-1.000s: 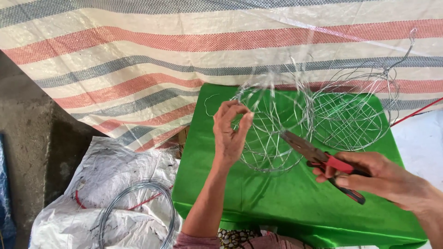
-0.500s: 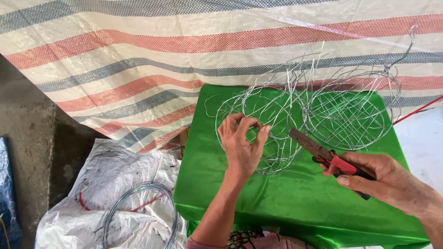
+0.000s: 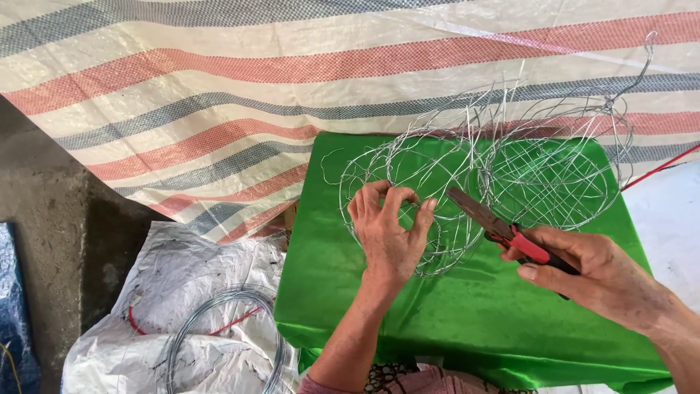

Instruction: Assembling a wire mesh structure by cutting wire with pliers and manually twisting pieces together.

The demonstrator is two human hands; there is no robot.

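Landmark: we take the green cloth (image 3: 467, 321) on the small table as our reference for all places.

Left hand: our left hand (image 3: 389, 233) is over the middle of the green cloth, fingers curled narrow and pinching thin wire of the near wire basket frame (image 3: 408, 197).

Right hand: our right hand (image 3: 598, 273) is over the right part of the cloth, fingers closed around the red handles of the pliers (image 3: 503, 232). The dark tip points toward the left hand, just beside the wire.

Pliers tip: we cannot tell if it is open or closed.

Second frame: another round wire frame (image 3: 554, 171) stands at the far right side of the cloth, touching the first one, with loose ends going up.

Beside the cloth: to its left, lower down, a coil of wire (image 3: 219, 335) lies on a white sack (image 3: 146, 292). Behind the cloth hangs a striped tarp (image 3: 219, 87).

Risk, fingers: we judge the pliers tip is near our left fingers, so a slip may pinch them.

Risk, wire: the loose ends may spring and scratch the hand if the pinched strand escapes.

Risk, tangle: the two frames touch, so pulling one may drag the other off the cloth.
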